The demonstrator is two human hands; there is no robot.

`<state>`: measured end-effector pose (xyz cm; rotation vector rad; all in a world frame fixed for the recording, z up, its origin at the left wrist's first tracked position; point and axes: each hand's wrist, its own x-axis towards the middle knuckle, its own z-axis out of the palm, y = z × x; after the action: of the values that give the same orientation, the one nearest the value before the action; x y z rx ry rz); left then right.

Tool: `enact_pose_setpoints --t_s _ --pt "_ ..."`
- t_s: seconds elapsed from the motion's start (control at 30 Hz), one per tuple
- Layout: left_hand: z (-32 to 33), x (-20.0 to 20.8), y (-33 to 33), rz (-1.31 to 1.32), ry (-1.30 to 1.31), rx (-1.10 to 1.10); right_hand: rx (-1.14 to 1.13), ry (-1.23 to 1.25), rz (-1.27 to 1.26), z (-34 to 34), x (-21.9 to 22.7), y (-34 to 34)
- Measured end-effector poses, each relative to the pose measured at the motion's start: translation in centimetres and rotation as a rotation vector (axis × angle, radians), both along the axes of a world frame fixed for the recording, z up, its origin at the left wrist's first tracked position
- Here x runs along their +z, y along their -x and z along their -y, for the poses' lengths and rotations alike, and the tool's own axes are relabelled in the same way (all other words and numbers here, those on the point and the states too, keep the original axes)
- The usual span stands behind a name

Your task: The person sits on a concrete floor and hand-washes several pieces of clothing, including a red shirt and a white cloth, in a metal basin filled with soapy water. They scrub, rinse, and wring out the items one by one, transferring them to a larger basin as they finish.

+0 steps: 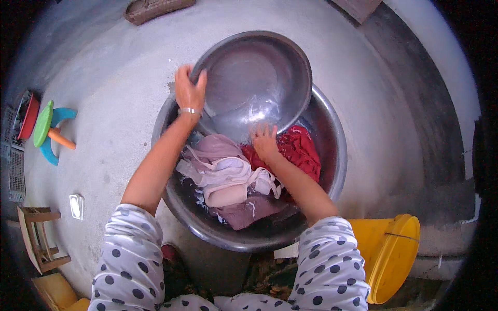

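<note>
A smaller metal basin (249,78) is tilted over the far rim of a large metal tub (228,240). My left hand (190,93) grips its left rim, the fingers slightly blurred. My right hand (264,141) lies at its near edge, fingers spread against the shiny inner side. Under my right wrist a bunched red cloth (302,153) lies in the tub. Beside it are a pale pink bra (228,181) and a mauve garment (246,212), wet, with white suds around them. The smaller basin hides the tub's far part.
A yellow bucket (397,259) stands close to the tub at the lower right. On the left are a green, blue and orange plastic toy (45,124), a red basin (30,116), a small white dish (76,206) and a wooden stool (39,238). A brown long object (155,8) lies far off.
</note>
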<state>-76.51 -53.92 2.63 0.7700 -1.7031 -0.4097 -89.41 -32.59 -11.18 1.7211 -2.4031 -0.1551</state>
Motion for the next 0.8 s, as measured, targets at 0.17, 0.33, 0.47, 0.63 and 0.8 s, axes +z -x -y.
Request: enact_pose_setpoints --t_s 0.17,0.33,0.47,0.63,0.8 --pt "-6.2 -12.3 -3.3 0.289 -1.008 -0.091 0.047 -0.117 0.228 2.1 -0.1 -1.0" --pt "0.6 -9.5 -2.0 0.171 -0.334 0.033 0.207 -0.116 0.176 1.1 1.4 0.0" --pt "-0.1 -1.8 -0.8 0.019 -0.310 -0.205 -0.020 -0.100 -0.090 0.1 -0.7 0.3" --pt "-7.0 -9.9 -1.6 0.180 -1.034 -0.128 0.086 -0.091 0.145 2.1 -1.1 -0.7" --pt "-2.6 -9.6 -0.8 0.217 -0.718 -0.123 0.523 -0.063 0.095 1.1 1.8 -1.0"
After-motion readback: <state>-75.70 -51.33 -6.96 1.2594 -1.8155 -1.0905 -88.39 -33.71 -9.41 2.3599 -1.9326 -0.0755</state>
